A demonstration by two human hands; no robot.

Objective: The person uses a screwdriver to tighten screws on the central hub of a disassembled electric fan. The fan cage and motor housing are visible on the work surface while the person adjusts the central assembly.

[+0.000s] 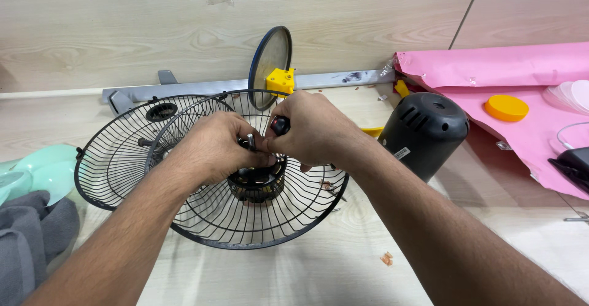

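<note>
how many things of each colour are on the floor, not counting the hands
black: 3, two fan grilles and a motor housing
pink: 1, sheet
orange: 1, disc
grey: 2, bar, cloth
green: 1, fan blade
total: 8

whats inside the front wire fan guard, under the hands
A black round motor hub sits at the centre of the front wire guard. The left hand and right hand cover its top.
</note>
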